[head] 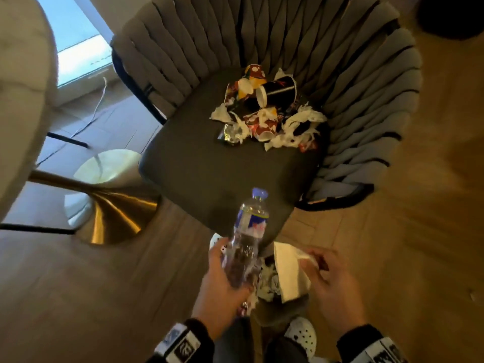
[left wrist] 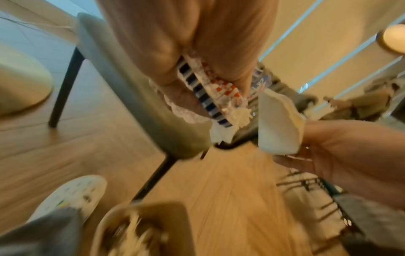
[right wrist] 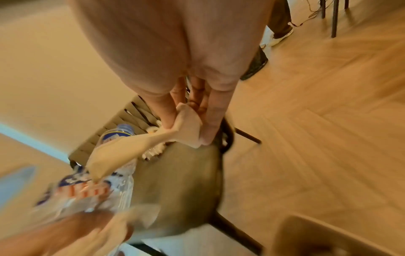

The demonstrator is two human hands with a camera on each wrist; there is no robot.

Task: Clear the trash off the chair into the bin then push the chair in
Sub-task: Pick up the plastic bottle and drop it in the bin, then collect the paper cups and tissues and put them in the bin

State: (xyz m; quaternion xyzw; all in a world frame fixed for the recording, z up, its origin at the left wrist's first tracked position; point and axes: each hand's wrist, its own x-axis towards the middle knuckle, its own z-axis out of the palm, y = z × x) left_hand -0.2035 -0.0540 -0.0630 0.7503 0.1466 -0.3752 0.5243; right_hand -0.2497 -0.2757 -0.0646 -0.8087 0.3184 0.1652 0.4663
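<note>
A grey woven-back chair with a dark seat (head: 209, 166) carries a pile of crumpled cups, wrappers and tissues (head: 267, 111) at the back of the seat. In front of the seat's near corner, my left hand (head: 222, 279) grips a clear plastic bottle (head: 248, 231) with a blue cap and a blue-red label (left wrist: 210, 90). My right hand (head: 330, 281) pinches a white napkin (head: 289, 271) between thumb and fingers (right wrist: 214, 119). Both hands hover above a beige bin (left wrist: 175, 207) on the floor that holds several bits of trash.
A gold pedestal base (head: 112, 216) and a white tabletop (head: 23, 100) stand to the left. My feet in white clogs (head: 301, 334) flank the bin. Wooden floor lies open to the right. Another person's shoe (right wrist: 282, 36) and table legs show farther off.
</note>
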